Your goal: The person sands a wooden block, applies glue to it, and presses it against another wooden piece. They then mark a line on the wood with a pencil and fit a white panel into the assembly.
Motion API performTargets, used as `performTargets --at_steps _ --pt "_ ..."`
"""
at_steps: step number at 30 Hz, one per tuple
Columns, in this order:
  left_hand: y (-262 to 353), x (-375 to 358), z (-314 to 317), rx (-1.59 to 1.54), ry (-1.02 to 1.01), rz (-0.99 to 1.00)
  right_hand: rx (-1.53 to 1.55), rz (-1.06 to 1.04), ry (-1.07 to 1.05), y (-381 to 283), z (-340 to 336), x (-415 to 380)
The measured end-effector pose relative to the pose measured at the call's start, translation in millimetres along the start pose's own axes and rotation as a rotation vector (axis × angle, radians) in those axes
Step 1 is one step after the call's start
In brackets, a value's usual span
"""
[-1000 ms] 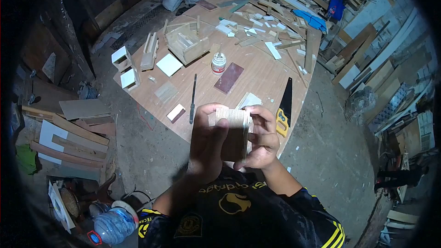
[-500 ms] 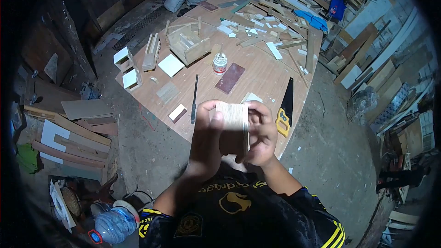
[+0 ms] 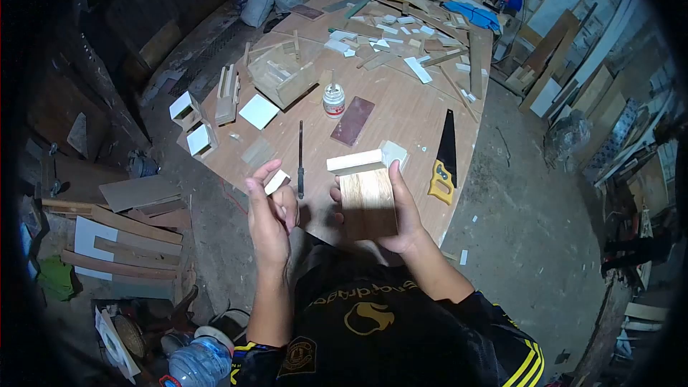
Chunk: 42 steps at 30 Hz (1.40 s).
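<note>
At the centre of the frame, a small wooden box (image 3: 367, 197) was held in the right hand (image 3: 401, 208), the grip closed around its side and underside, with its pale top edge tilted away from the camera. Just to its left, the left hand (image 3: 271, 208) was raised apart from the box, its fingers loosely curled and nothing held in them. Beyond the hands, on the bench (image 3: 401, 111), a dark chisel (image 3: 300, 158) and a handsaw (image 3: 444, 158) were seen. Further up the frame, a glue bottle (image 3: 333, 100) was stood beside a dark red panel (image 3: 352, 120), with scattered wood offcuts (image 3: 387, 39) behind.
</note>
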<state>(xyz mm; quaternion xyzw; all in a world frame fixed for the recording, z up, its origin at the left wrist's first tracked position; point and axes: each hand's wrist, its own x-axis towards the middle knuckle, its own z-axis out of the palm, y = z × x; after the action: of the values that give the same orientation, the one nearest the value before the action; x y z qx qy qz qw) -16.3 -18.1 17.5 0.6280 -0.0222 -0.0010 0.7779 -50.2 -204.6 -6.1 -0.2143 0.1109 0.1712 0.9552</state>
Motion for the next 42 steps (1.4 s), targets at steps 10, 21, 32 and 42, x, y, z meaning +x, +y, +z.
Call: performTargets --at_steps 10,21,32,42 --pt "-24.0 9.7 -8.9 0.123 0.017 -0.050 0.117 0.107 -0.038 4.2 -7.2 8.7" --pt "-111.5 28.8 -82.7 0.117 0.195 -0.343 -0.153 0.084 0.215 66.3 -166.2 80.8" --pt "-219.4 71.5 -189.3 0.407 0.112 -0.597 -0.535 0.090 0.601 107.0 -243.4 157.4" --pt "-228.6 125.2 -215.6 0.396 -0.016 -0.700 -1.048 -0.065 0.753 124.8 -262.4 223.9"
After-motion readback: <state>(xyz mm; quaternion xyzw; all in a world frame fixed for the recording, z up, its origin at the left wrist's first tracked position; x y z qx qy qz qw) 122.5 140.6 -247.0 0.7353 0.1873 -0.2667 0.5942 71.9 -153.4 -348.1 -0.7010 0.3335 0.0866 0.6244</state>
